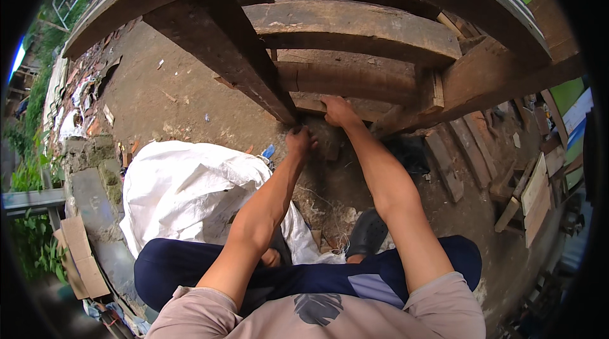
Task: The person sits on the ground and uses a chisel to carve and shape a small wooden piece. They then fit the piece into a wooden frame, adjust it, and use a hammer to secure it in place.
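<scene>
A heavy brown wooden frame fills the upper view, with a thick slanting post and several cross rails. My left hand is beside the foot of this post, its fingers curled. Whatever they hold, if anything, is too small or hidden to name. Slightly farther off and to the right, my right hand reaches under the cross rails. Its fingers are bent over a low wooden board near the ground; their undersides are hidden. A rounded wooden beam lies just beyond that hand.
A crumpled white sack spreads on the dirt ground at my left. Loose planks and wood scraps lie to the right. A low block wall and flattened cardboard border the far left. My dark shoe is below my hands.
</scene>
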`<state>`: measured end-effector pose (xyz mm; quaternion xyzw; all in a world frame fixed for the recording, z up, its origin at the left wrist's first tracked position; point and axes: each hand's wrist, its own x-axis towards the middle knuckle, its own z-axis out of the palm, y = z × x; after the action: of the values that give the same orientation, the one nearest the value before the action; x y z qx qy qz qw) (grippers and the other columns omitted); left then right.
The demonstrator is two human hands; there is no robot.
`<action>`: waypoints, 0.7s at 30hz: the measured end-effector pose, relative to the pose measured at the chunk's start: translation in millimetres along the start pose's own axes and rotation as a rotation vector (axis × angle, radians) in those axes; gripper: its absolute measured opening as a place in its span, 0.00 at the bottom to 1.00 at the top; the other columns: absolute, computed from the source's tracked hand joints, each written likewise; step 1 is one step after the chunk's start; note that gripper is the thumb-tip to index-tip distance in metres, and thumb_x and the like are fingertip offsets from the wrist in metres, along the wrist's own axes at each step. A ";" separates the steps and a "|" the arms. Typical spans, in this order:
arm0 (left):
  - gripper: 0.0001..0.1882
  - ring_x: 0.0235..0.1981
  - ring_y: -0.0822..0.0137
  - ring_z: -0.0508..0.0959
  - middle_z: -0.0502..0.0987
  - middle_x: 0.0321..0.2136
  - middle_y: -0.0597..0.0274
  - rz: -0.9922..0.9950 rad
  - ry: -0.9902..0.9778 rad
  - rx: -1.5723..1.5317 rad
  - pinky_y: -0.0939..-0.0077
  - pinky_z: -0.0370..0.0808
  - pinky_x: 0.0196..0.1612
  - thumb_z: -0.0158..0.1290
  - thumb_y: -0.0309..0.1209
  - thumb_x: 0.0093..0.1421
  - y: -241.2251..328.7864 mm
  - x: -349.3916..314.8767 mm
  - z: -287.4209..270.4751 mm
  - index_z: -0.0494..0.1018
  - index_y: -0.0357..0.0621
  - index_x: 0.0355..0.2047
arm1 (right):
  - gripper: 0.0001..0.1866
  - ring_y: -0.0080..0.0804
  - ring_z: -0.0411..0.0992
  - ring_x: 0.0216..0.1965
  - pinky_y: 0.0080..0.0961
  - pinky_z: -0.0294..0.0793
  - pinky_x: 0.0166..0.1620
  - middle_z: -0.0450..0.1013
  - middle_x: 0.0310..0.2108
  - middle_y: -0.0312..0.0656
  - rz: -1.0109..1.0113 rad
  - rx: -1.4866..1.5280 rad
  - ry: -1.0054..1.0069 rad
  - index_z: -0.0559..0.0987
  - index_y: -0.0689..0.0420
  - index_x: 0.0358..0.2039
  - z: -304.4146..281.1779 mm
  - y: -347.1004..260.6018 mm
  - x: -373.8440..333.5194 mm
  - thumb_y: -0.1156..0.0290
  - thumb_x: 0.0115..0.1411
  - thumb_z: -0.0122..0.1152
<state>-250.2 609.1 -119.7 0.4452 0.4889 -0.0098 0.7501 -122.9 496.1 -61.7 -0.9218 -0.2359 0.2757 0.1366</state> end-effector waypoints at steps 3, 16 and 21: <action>0.10 0.28 0.61 0.80 0.77 0.34 0.56 -0.071 -0.011 -0.103 0.69 0.83 0.31 0.56 0.29 0.65 -1.9 21.7 -4.4 0.74 0.39 0.44 | 0.33 0.46 0.65 0.65 0.54 0.62 0.65 0.69 0.64 0.42 -0.026 0.013 0.009 0.70 0.48 0.64 1.4 1.7 2.5 0.70 0.57 0.64; 0.09 0.34 0.59 0.83 0.80 0.40 0.46 -0.126 0.260 -0.493 0.80 0.85 0.33 0.58 0.16 0.60 14.0 20.5 23.9 0.75 0.23 0.41 | 0.34 0.43 0.65 0.66 0.49 0.60 0.66 0.69 0.64 0.44 -0.048 -0.001 0.088 0.71 0.48 0.65 12.7 10.8 4.1 0.65 0.56 0.66; 0.11 0.44 0.58 0.82 0.78 0.46 0.44 -0.197 0.305 -0.585 0.79 0.86 0.36 0.57 0.17 0.62 13.3 27.0 32.8 0.75 0.22 0.44 | 0.35 0.44 0.64 0.67 0.45 0.57 0.69 0.68 0.65 0.45 -0.025 0.012 0.102 0.70 0.46 0.66 14.5 18.4 3.7 0.64 0.56 0.66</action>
<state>-206.3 606.2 -126.8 0.1581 0.6181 0.1251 0.7598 -121.9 484.1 -82.1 -0.9307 -0.2385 0.2282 0.1574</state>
